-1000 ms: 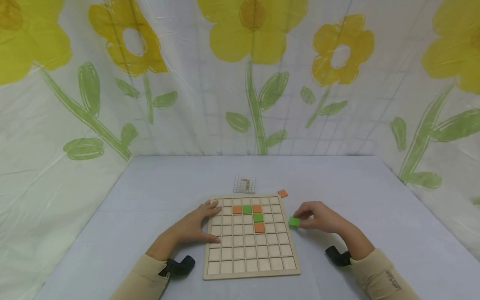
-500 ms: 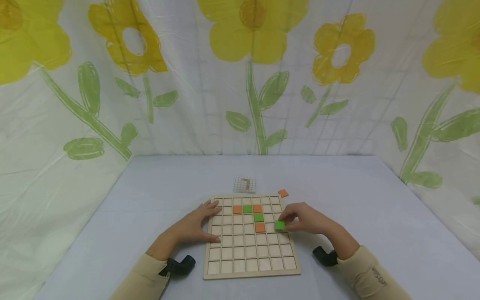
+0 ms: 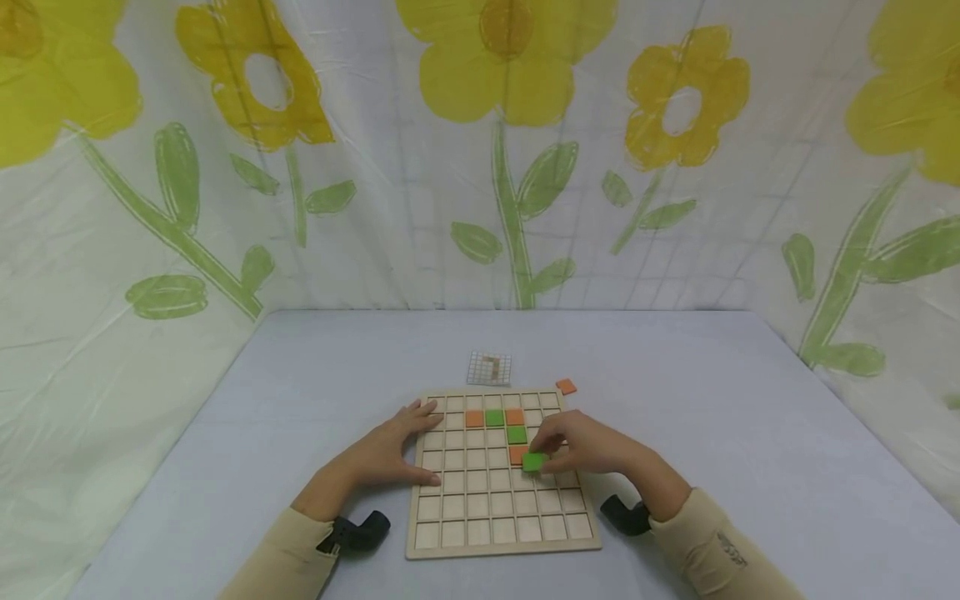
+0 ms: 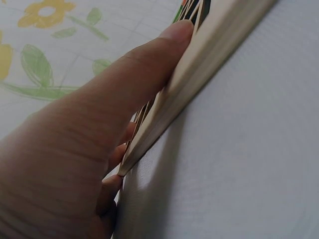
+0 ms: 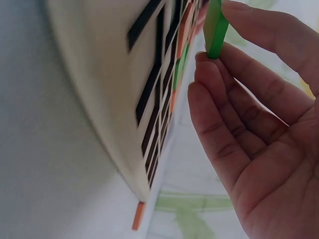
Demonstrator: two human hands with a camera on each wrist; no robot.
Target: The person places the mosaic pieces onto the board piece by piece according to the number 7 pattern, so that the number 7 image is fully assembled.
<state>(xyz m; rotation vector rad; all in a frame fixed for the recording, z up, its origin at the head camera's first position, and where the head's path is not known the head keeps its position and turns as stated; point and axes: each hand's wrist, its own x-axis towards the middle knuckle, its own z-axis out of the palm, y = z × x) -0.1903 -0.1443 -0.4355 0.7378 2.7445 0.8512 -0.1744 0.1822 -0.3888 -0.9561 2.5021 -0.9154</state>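
Note:
A wooden grid board (image 3: 502,552) lies on the table with orange and green square tiles set in some of its cells. My right hand (image 3: 592,446) pinches a green tile (image 3: 533,462) between thumb and fingers, just above the board beside the lowest orange tile (image 3: 517,455). In the right wrist view the held green tile (image 5: 215,30) stands clear of the board's surface. My left hand (image 3: 390,446) rests on the board's left edge, fingers spread, and the thumb (image 4: 149,62) lies over the rim in the left wrist view.
A small card (image 3: 489,368) printed with a grid and a coloured pattern lies behind the board. One loose orange tile (image 3: 566,386) sits by the board's far right corner. A flowered curtain (image 3: 360,250) hangs behind the table (image 3: 337,358).
My right hand has carried the green tile leftward from beside the board's right edge to over the cells near the lowest orange tile. The left hand stays in place.

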